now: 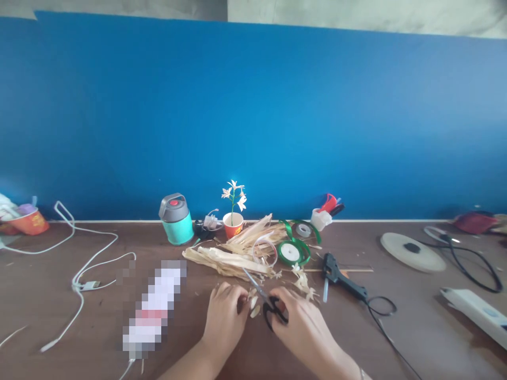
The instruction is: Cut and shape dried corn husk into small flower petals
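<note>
My right hand (298, 322) is closed around the black handles of a pair of scissors (257, 285), whose blades point up and to the left. Beside it, my left hand (225, 315) pinches a small pale piece of dried husk (252, 296) close to the blades. Small husk scraps (255, 311) lie between my hands. Just beyond them spreads a heap of long dried corn husks (225, 259). Husk petals or a cut flower shape (303, 282) rest past my right hand.
A green ribbon spool (290, 253) and a roll of tape (303, 230) lie by the husks. Right of them is a black glue gun (343, 277) with its cord. A paper cup (233, 227) with white flowers and a teal container (177, 224) stand by the blue wall (253, 116).
</note>
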`<action>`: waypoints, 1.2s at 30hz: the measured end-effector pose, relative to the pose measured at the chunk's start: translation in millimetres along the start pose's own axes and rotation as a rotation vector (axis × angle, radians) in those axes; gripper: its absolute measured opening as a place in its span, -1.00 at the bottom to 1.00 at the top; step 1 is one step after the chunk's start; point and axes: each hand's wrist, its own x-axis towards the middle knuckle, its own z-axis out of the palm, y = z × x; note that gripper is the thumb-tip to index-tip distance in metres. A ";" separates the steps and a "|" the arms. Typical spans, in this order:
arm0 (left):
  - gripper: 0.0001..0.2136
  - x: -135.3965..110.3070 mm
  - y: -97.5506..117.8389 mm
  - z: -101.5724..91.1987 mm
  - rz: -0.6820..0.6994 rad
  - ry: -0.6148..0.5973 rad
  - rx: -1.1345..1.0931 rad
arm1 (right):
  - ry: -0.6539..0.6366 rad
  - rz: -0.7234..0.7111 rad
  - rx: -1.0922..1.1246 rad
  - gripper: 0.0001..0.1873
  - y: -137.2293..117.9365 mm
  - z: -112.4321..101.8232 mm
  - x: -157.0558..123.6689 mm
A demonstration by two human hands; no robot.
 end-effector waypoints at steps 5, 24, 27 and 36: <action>-0.94 0.5 8.4 -7.9 -0.017 0.020 0.008 | -0.043 -0.066 -0.032 -0.77 -0.3 15.4 -6.2; -0.75 -85.0 -113.7 -121.4 -0.094 0.223 0.529 | 0.065 -0.224 -0.129 -0.79 20.9 42.4 -6.0; -0.72 -87.1 -112.9 -115.4 -0.089 0.195 0.584 | 0.117 -0.238 -0.104 -0.82 22.7 43.8 -6.2; -0.71 -81.9 -109.8 -112.5 -0.123 0.177 0.619 | 0.187 -0.246 -0.080 -0.81 26.5 38.6 -1.7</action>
